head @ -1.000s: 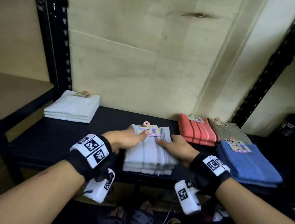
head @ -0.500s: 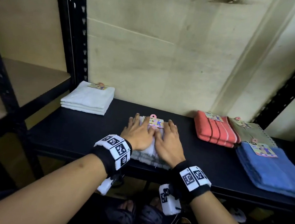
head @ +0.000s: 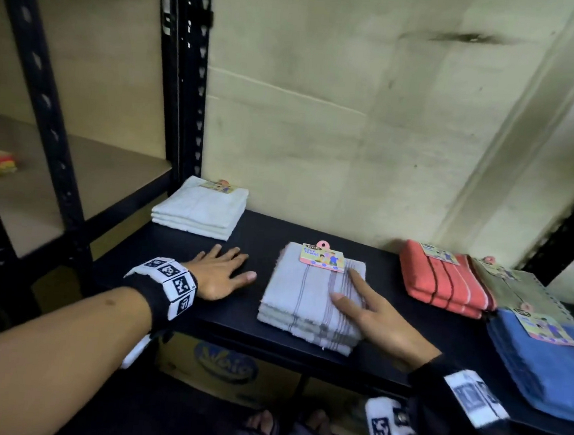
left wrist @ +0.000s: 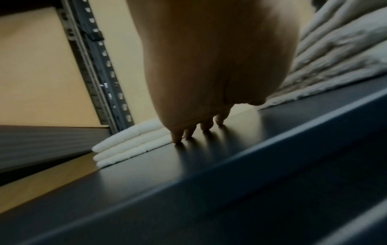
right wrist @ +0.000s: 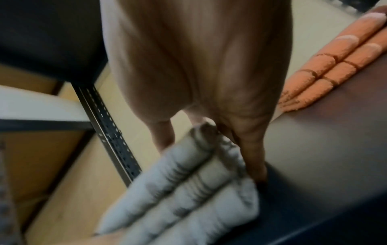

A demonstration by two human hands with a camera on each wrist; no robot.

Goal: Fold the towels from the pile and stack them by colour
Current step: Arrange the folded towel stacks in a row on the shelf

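A white towel stack (head: 199, 209) sits against the back wall by the black upright post (head: 183, 82), just beyond the fingertips (left wrist: 178, 139) of the left hand (head: 217, 273). That hand lies flat on the black shelf (head: 246, 320), fingers straight and spread, holding nothing; its tips touch the shelf top. Bare shelf runs between its thumb and the left edge of the grey striped towel stack (head: 310, 298), which sits near the shelf's front lip with a card label (head: 323, 258) at its far edge.

The right hand (head: 377, 320) rests on the stack's right side, fingers straight and loose, index finger laid along the top by the right edge, thumb on the cloth; the wrist view shows a finger (right wrist: 254, 164) down along the stack's side toward the shelf. It grips nothing.

Right of those fingers comes bare shelf, then an orange striped towel stack (head: 442, 281), an olive towel (head: 526, 294) behind, and a blue towel (head: 545, 364) overhanging the front edge.
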